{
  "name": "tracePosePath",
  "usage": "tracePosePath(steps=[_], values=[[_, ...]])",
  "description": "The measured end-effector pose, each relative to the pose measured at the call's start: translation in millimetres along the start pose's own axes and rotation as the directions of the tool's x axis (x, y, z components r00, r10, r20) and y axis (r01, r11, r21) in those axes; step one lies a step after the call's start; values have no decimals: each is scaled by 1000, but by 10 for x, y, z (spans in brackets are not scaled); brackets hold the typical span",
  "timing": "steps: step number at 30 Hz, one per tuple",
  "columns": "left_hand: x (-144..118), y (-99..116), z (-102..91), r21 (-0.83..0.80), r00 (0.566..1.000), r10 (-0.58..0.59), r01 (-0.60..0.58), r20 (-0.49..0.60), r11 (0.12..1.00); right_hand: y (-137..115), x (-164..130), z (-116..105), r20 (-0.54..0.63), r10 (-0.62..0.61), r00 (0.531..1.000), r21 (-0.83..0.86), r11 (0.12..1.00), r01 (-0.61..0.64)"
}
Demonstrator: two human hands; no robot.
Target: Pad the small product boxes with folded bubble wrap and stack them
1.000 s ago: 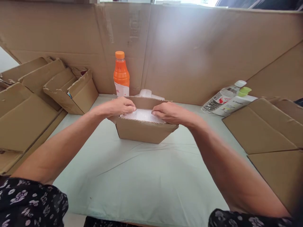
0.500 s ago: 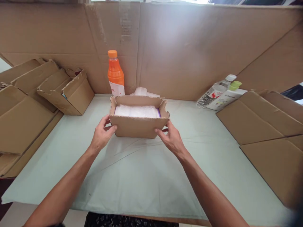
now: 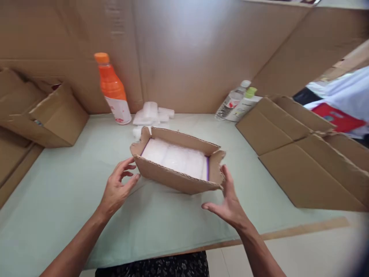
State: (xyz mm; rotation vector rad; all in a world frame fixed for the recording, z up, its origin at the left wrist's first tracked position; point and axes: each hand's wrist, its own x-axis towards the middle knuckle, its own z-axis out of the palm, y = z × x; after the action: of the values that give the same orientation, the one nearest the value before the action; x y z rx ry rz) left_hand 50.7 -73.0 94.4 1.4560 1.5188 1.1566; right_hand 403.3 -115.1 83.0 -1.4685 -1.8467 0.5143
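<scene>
An open-topped cardboard box [image 3: 167, 179] stands at an angle on the pale green cloth, its right end nearer to me. White bubble-wrapped packs [image 3: 178, 157] fill its inside, with a purple edge showing at the right. Beside the left end is my left hand [image 3: 117, 188], fingers apart and curved, the fingertips at or very near the cardboard. At the right end my right hand [image 3: 227, 202] has its thumb spread wide from the fingers, and the fingers lie along the outside of that end wall. Neither hand is wrapped round the box.
An orange drink bottle [image 3: 113, 92] stands at the back left, near white plastic rolls [image 3: 150, 111]. A clear bottle [image 3: 232, 100] and a white bottle [image 3: 245, 107] lean at the back right. Cardboard boxes flank both sides [image 3: 59, 115]; a cardboard wall [image 3: 187, 57] rises behind.
The box has turned, its right end swinging nearer to me. Both hands have loosened from its ends, and the right thumb has come off the front. The view has shifted right.
</scene>
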Motion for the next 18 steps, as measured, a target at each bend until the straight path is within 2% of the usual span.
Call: tracePosePath(steps=[2, 4, 7, 9, 12, 16, 18], values=[[6, -54, 41, -2, 999, -44, 44, 9, 999, 73, 173, 79, 63, -15, 998, 118, 993, 8], [47, -77, 152, -35, 997, -72, 72, 15, 997, 134, 342, 170, 59, -38, 998, 217, 976, 24], [116, -73, 391, -117, 998, -55, 55, 6, 992, 205, 451, 232, -51, -60, 997, 262, 962, 71], [132, -72, 551, -166, 999, 3, 5, 45, 986, 292, 438, 176, -138, -35, 990, 227, 972, 66], [70, -118, 720, -115, 987, 69, -53, 144, 992, 581, 420, -67, -306, 45, 951, 154, 988, 3], [-113, -276, 781, 61, 973, 2, -17, 231, 998, 1183, 604, -550, -543, 108, 832, 65, 994, -87], [-188, -364, 772, 105, 968, -11, -15, 250, 994, 1455, 774, -781, -586, 105, 804, -12, 990, -139]])
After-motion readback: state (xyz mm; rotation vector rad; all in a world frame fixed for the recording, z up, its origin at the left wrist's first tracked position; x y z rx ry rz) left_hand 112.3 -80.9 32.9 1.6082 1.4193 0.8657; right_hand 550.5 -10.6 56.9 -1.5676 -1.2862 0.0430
